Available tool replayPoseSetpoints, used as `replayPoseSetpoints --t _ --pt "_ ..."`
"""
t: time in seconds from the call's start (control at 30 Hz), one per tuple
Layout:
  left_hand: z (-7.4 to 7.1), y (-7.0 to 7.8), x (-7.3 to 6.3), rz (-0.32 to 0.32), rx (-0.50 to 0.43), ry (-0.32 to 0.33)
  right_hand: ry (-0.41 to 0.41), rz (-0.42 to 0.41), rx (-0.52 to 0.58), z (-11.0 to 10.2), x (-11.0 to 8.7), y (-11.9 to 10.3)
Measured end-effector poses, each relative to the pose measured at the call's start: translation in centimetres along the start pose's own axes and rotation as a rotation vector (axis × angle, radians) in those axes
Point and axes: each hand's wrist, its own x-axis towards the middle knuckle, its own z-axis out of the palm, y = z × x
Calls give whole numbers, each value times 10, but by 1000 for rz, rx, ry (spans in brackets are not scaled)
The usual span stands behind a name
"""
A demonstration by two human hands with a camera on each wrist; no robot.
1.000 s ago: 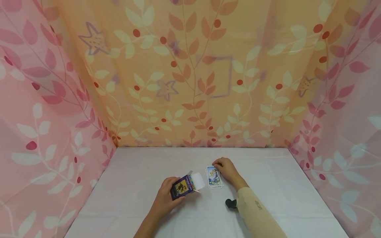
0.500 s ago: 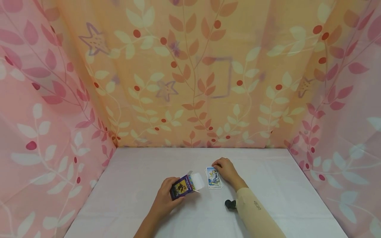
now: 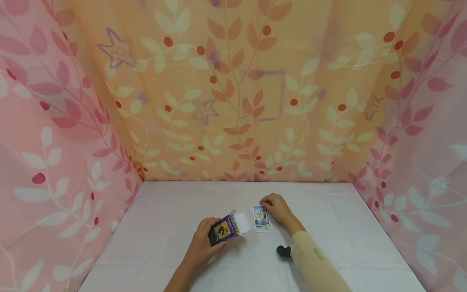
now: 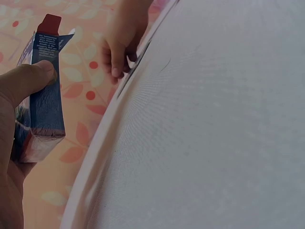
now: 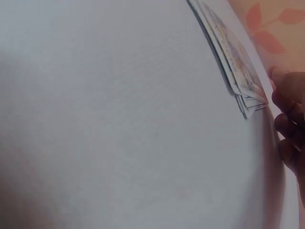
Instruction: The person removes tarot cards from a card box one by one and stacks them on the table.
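Cards (image 3: 261,221) lie face up in a loose pile on the tabletop (image 3: 164,227), set in from its far edge and slightly nearer its right edge than its left. We see the right hand (image 3: 278,207) at the pile's far end, fingers curled; we cannot tell whether they pinch a card. The left hand (image 3: 203,238) grasps the box (image 3: 220,232), its flap (image 3: 243,222) open toward the pile. For good handling, we judge, fingertips should stay light on the edges, the pile be squared and the box steadied. We find the box's title (image 3: 231,225), its white side print (image 4: 47,44) and the lettering on the sleeve (image 3: 313,261) too indistinct to read surely.
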Motion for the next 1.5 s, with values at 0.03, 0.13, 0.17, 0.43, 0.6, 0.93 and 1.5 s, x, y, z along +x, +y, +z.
replayPoseSetpoints --t 0.03,0.13,0.17,0.43,0.6,0.93,1.5 --pt "0 0 0 -11 -5 -3 4 2 2 0 -1 -1" --pt "0 0 0 -20 -5 -9 20 7 29 -2 -4 -6" --pt "0 0 0 -20 -4 -9 22 11 45 -3 -5 -7" --pt "0 -3 0 20 33 2 40 37 131 -7 -15 -19" --pt "-1 -2 0 22 24 3 98 12 106 -10 -26 -27" --pt "-1 -3 -1 41 48 4 209 -76 111 -17 -46 -45" --pt "-1 -2 -1 -2 7 12 248 -94 161 -26 -80 -83"
